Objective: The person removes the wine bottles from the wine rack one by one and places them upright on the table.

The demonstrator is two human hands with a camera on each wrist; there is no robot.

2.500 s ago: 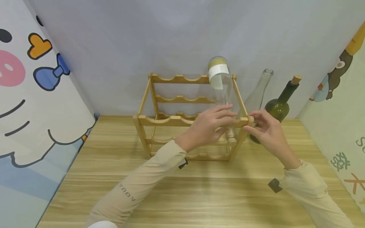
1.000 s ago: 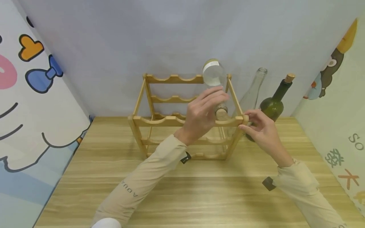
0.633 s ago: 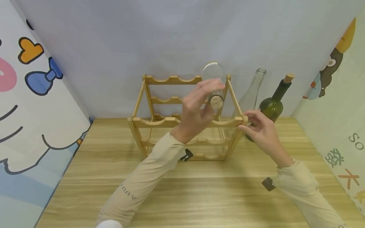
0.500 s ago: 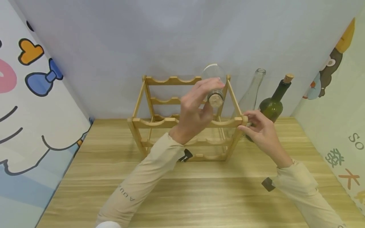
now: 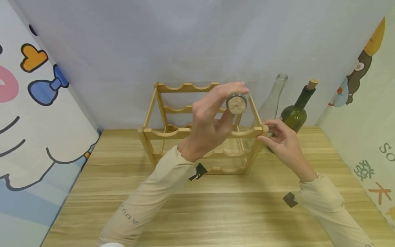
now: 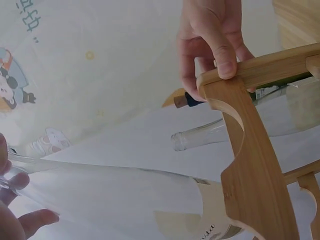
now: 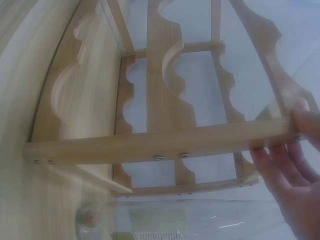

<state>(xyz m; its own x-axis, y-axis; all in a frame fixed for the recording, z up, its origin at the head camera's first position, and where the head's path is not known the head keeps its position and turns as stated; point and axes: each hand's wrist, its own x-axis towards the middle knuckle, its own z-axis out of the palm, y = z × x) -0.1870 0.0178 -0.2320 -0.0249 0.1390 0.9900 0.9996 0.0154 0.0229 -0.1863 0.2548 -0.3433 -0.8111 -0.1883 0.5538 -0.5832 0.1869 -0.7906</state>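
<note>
In the head view my left hand (image 5: pixel 213 116) grips the neck of a clear glass bottle (image 6: pixel 125 195) stopped with a cork (image 5: pixel 236 105). The cork end points toward the head camera, above the rack's front rail. Much of the bottle is hidden behind the hand there; the left wrist view shows its body and pale label beside the rail. My right hand (image 5: pixel 284 140) pinches the top front right corner of the wooden wine rack (image 5: pixel 168 132), thumb and fingers on either side of the wood.
Right of the rack stand a clear uncorked bottle (image 5: pixel 274 99) and a green corked wine bottle (image 5: pixel 295 115). The rack has scalloped rails on several levels and stands on a wood-grain table (image 5: pixel 222 212). A pale wall (image 5: pixel 197 41) rises close behind it.
The bottle's neck has come up from below the front rail to above it, and its base has dropped from view behind my left hand. My right hand keeps its hold on the rack.
</note>
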